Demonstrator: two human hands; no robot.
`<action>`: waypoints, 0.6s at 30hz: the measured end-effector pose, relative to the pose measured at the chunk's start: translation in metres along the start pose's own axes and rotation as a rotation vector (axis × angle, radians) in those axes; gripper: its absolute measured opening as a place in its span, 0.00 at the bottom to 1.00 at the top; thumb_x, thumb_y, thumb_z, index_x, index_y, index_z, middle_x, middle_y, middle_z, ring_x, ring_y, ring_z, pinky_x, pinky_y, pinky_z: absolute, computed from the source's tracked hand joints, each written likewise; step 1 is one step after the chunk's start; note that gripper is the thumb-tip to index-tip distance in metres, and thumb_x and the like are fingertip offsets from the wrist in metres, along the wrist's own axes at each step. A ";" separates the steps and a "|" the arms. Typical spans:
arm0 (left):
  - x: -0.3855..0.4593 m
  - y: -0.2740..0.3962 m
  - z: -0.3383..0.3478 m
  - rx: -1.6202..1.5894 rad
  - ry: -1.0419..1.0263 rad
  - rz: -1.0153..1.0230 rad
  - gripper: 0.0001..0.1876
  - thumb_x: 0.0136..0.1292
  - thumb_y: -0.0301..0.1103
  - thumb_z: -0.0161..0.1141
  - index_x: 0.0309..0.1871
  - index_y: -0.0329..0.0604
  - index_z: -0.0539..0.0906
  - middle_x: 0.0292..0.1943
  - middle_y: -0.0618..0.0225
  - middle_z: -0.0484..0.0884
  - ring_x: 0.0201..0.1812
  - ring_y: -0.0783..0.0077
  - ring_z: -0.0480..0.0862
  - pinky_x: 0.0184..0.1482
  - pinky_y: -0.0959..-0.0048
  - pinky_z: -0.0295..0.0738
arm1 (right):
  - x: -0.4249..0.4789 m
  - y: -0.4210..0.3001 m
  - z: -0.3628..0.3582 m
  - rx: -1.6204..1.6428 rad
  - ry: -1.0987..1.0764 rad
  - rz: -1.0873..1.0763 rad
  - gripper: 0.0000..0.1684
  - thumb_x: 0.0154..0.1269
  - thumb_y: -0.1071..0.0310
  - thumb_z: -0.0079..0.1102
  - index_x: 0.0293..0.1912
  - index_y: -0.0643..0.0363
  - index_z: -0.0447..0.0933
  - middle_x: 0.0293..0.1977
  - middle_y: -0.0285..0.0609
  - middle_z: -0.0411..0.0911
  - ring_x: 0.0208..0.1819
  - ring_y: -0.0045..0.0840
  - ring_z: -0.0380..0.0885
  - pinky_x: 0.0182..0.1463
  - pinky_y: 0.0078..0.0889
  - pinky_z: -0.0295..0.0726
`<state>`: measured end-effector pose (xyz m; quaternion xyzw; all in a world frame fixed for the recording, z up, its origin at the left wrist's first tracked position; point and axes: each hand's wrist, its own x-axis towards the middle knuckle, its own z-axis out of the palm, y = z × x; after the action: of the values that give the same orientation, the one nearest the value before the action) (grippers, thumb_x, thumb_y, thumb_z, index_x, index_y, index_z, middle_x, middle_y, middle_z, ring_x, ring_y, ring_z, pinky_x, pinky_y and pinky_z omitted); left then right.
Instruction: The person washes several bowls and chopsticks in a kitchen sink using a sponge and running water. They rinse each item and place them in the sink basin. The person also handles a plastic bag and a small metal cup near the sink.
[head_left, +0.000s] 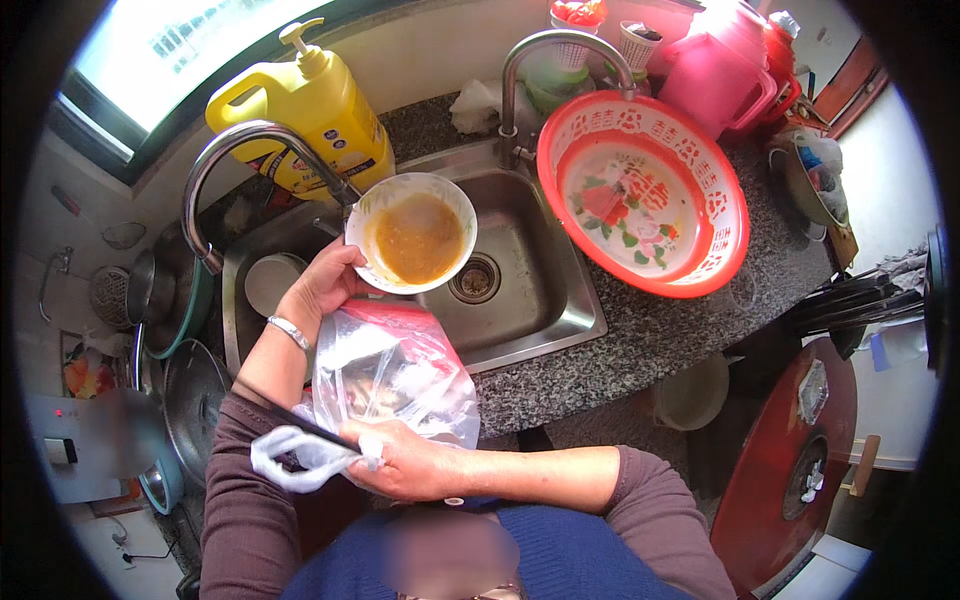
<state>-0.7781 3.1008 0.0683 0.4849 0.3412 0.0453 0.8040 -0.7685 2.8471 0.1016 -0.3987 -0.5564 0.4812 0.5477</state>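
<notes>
My left hand (328, 277) grips the rim of a white patterned bowl (361, 214) that holds brownish, soupy liquid. The bowl is over the middle of a stainless steel double sink (517, 300). Close to my chest, my right hand (409, 461) clutches the gathered neck of a clear plastic bag (405, 375); its white handle loop (300, 469) hangs out to the left. The bag bulges with contents I cannot make out, and it hangs in front of the sink's near edge. In the left basin lies a pale round dish (271, 281), partly hidden by my left forearm.
Two curved faucets, the left one (225, 142) and the right one (514, 75), rise behind the sink. A yellow pump jug (330, 105) stands at the back. A red-rimmed plastic basin (724, 180) sits on the granite counter (555, 390). Pink thermoses (712, 75) are at back right; pans (196, 405) lie left.
</notes>
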 end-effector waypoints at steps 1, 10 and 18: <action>0.002 -0.001 -0.002 0.002 -0.002 -0.008 0.28 0.53 0.23 0.45 0.62 0.37 0.63 0.49 0.54 0.78 0.49 0.56 0.82 0.45 0.55 0.83 | 0.000 -0.001 0.001 0.011 0.100 -0.020 0.11 0.58 0.68 0.55 0.40 0.62 0.68 0.32 0.59 0.73 0.35 0.52 0.73 0.39 0.46 0.70; 0.016 -0.017 -0.011 -0.059 -0.050 0.001 0.33 0.49 0.19 0.47 0.64 0.37 0.62 0.54 0.54 0.75 0.54 0.55 0.78 0.57 0.55 0.75 | -0.011 0.018 -0.004 0.170 0.376 0.128 0.18 0.61 0.73 0.50 0.52 0.61 0.67 0.42 0.53 0.74 0.46 0.42 0.76 0.52 0.35 0.72; 0.017 -0.023 -0.014 0.012 0.043 -0.019 0.33 0.49 0.18 0.45 0.65 0.40 0.61 0.54 0.55 0.73 0.52 0.54 0.79 0.48 0.56 0.82 | -0.008 0.021 0.000 0.142 0.310 0.066 0.16 0.60 0.75 0.52 0.50 0.63 0.67 0.41 0.53 0.76 0.46 0.46 0.76 0.51 0.36 0.73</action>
<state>-0.7788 3.1061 0.0370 0.4854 0.3632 0.0460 0.7940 -0.7694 2.8439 0.0793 -0.4466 -0.4165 0.4695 0.6377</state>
